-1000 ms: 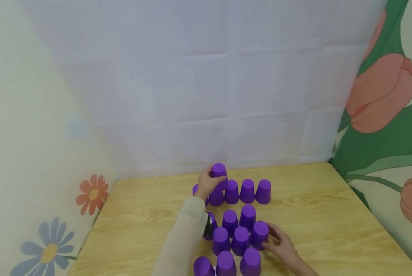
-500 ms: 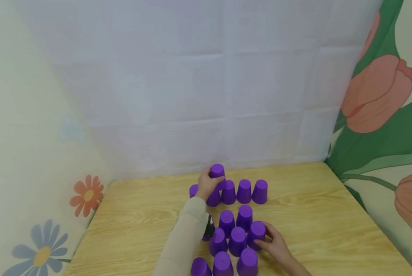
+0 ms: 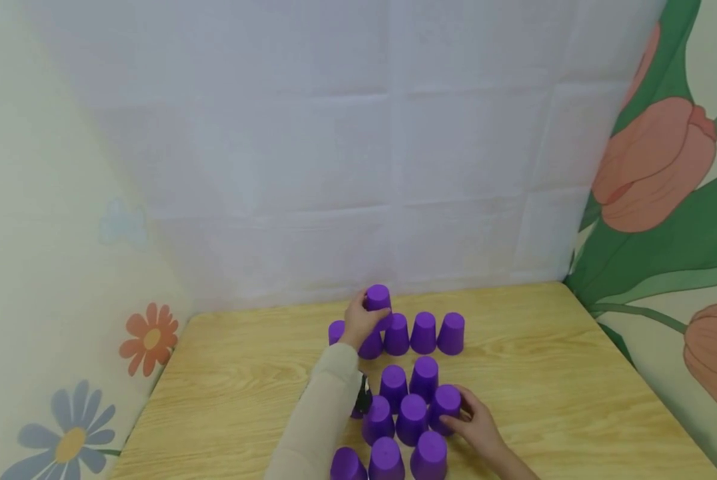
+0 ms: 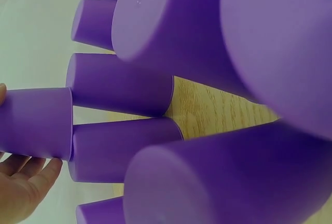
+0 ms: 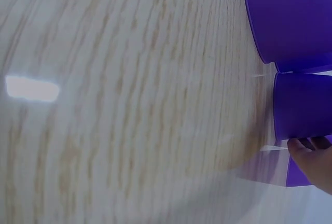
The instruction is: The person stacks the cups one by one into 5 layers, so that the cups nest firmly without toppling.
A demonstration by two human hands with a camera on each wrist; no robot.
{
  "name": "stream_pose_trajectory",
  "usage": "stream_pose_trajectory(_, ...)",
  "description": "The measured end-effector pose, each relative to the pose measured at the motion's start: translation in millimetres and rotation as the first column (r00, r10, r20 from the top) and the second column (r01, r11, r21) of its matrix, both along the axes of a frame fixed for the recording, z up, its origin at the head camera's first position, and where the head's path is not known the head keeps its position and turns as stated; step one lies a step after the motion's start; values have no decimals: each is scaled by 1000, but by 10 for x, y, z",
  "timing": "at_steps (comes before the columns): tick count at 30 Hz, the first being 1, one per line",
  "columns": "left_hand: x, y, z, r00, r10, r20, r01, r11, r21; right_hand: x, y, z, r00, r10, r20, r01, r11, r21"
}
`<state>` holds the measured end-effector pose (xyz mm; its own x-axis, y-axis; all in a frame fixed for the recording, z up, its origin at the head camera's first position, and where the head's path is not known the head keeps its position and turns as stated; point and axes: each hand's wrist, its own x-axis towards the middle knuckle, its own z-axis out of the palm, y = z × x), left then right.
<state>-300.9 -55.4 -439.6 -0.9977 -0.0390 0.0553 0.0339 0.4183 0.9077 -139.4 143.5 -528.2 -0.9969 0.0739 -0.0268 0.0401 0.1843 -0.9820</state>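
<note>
Several upside-down purple cups stand on a wooden table point(image 3: 550, 373). A back row point(image 3: 424, 332) runs left to right, and a closer cluster point(image 3: 412, 417) sits near me. My left hand point(image 3: 365, 313) grips a raised cup point(image 3: 378, 299) that sits on top of the back row's left end. In the left wrist view that cup point(image 4: 33, 123) lies above my palm point(image 4: 21, 190). My right hand point(image 3: 459, 417) holds the rightmost cup of the cluster point(image 3: 446, 403) from its right side. My fingertips point(image 5: 310, 145) show against that cup point(image 5: 303, 105) in the right wrist view.
A white sheet point(image 3: 346, 167) hangs behind the table. Flower-painted walls close in on the left point(image 3: 151, 337) and right point(image 3: 652, 160). Bare wood lies to the right of the cups and to the left. A small dark object point(image 3: 361, 399) peeks out beside my left sleeve.
My right hand has closed in on the rightmost cluster cup, which shifted slightly left. My left hand stays on the raised cup at the back row.
</note>
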Motion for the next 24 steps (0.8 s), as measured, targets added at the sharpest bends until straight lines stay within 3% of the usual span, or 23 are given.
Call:
stream_pose_trajectory(7, 26, -49, 16, 1000, -7, 7, 7, 999, 37, 25, 16, 20, 1000, -13, -7, 13, 1000, -1)
stream_pose_trajectory(16, 170, -142, 167, 999, -22, 41, 18, 995, 100, 18, 173, 89, 1000, -18, -16, 18, 999, 45)
stream_pose_trajectory(24, 347, -360, 185, 999, -27, -29, 30, 995, 99, -19, 276, 142, 999, -17, -27, 19, 998, 65)
